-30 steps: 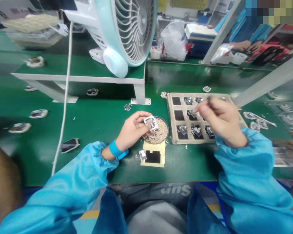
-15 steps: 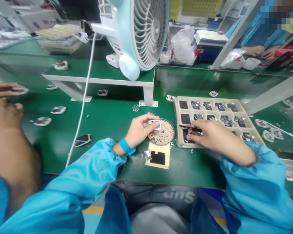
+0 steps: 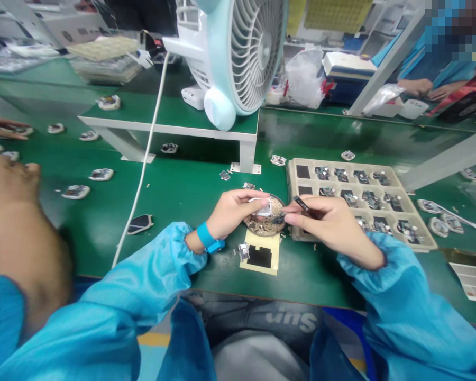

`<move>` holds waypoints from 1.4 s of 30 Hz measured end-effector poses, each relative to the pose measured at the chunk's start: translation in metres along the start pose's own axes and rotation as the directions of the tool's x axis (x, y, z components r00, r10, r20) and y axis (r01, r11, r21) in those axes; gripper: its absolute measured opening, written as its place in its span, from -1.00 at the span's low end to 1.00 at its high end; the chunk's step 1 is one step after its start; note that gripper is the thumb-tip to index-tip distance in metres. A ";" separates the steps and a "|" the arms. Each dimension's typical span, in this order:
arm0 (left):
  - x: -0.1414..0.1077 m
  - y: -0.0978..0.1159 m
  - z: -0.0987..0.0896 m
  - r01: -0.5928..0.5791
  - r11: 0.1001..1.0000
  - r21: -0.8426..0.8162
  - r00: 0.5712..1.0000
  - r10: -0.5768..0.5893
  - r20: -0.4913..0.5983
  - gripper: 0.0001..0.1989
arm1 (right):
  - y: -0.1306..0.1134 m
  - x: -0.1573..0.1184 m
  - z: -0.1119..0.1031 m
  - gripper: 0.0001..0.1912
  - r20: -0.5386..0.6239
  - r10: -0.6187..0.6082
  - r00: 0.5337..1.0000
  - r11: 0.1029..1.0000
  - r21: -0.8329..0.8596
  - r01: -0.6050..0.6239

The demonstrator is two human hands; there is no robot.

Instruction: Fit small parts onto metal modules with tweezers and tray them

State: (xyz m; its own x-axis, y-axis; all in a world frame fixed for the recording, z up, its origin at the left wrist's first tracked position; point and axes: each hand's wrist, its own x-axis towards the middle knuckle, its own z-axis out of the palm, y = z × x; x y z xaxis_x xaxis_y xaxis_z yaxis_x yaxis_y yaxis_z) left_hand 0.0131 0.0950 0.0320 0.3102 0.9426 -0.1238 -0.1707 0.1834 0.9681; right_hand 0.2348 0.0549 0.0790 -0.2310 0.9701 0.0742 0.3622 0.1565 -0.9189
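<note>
My left hand (image 3: pixel 232 211) is closed on a small white plastic housing (image 3: pixel 265 207) above a round dish (image 3: pixel 262 232) of tiny light-coloured bits. Close on its right, my right hand (image 3: pixel 329 225) grips black tweezers (image 3: pixel 300 202). At its fingertips, between the two hands, is a small dark circuit board (image 3: pixel 278 217), partly blurred. Under the dish lies a yellow sheet (image 3: pixel 276 248) with a black pad (image 3: pixel 259 257). Another small circuit board (image 3: pixel 244 252) rests on the pad's left side.
A beige compartment tray (image 3: pixel 430 246) with small boards stands on the right. A fan (image 3: pixel 222 69) is on a raised shelf (image 3: pixel 162 127), its white cable (image 3: pixel 145 153) crossing the bench. White housings (image 3: pixel 75 191) lie around. A co-worker's hands (image 3: pixel 10 180) are at the left.
My right hand has moved left from the tray to the housing, bringing the tweezers and a small circuit board. My left hand still holds the housing. The view has shifted slightly.
</note>
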 end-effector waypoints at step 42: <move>-0.019 -0.007 0.001 -0.331 0.867 0.372 0.941 0.333 0.061 -0.53 | 0.016 0.011 0.028 -0.56 -0.144 -0.003 0.990 0.975 0.220 0.035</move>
State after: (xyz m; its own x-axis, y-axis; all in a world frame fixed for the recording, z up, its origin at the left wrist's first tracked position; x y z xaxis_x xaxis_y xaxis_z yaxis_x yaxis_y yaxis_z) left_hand 0.0092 0.0754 0.0280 0.2919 0.9309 0.2196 0.0967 -0.2571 0.9615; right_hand 0.2128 0.0626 0.0541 -0.1000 0.9862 0.1320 0.1467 0.1458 -0.9784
